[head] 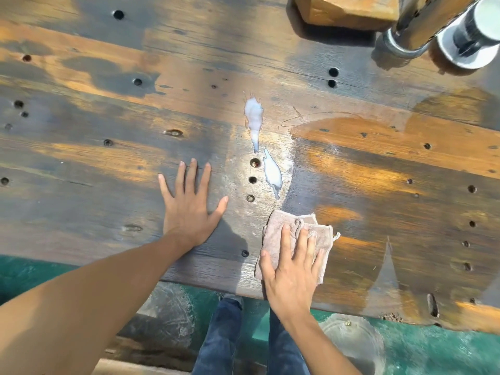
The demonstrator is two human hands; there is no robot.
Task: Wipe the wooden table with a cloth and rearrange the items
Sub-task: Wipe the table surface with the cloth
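A dark, worn wooden table full of small holes fills the view. My right hand lies flat on a folded beige cloth near the table's front edge, pressing it onto the wood. My left hand rests palm down on the bare wood to the left, fingers spread, holding nothing. Two pale puddles of liquid, the upper puddle and the lower puddle, lie just beyond the cloth. The wood to the right of them looks wet and shiny.
A wooden block stands at the far edge, top right. Beside it are a shiny metal cylinder and a white-and-chrome container. Below the front edge are a green floor and legs in jeans.
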